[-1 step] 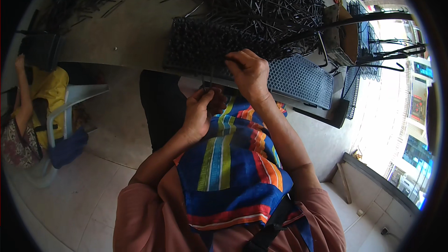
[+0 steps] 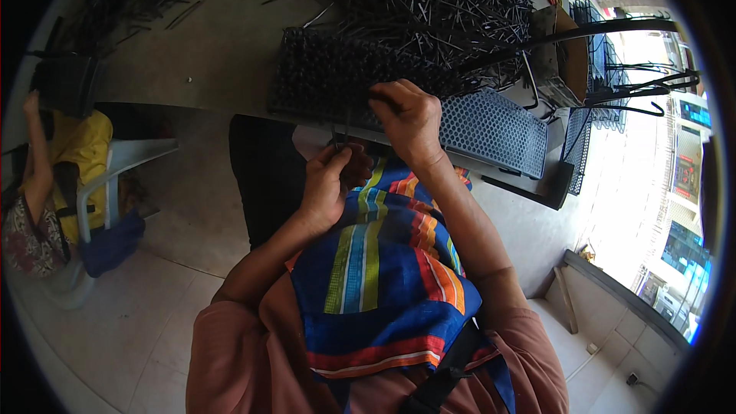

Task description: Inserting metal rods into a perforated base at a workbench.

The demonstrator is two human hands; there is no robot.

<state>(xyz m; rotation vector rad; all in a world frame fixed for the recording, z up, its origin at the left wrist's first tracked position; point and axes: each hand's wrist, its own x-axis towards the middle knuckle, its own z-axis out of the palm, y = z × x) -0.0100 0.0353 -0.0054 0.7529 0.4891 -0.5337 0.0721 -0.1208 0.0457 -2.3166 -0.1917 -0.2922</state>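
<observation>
A perforated grey tray (image 2: pixel 494 132) lies along the table's near edge, its right part showing bare round holes. Short black pieces (image 2: pixel 330 69) stand packed upright over its left part. My right hand (image 2: pixel 412 119) is closed in a pinch above the tray, at the edge of the packed pieces; whatever its fingertips hold is hidden. Below the tray's front edge, my left hand (image 2: pixel 326 184) is closed, thumb against fingers, on thin dark strips (image 2: pixel 347 126) that point up toward the tray. A striped, colourful cloth (image 2: pixel 383 261) covers my lap.
A large heap of loose black strips (image 2: pixel 429 0) covers the table behind the tray, with another at far left. An open cardboard box (image 2: pixel 579 69) stands right, crossed by a long black bar (image 2: pixel 567 37). At left, another person's arm (image 2: pixel 40 153) reaches to a dark block beside a chair (image 2: pixel 107 176).
</observation>
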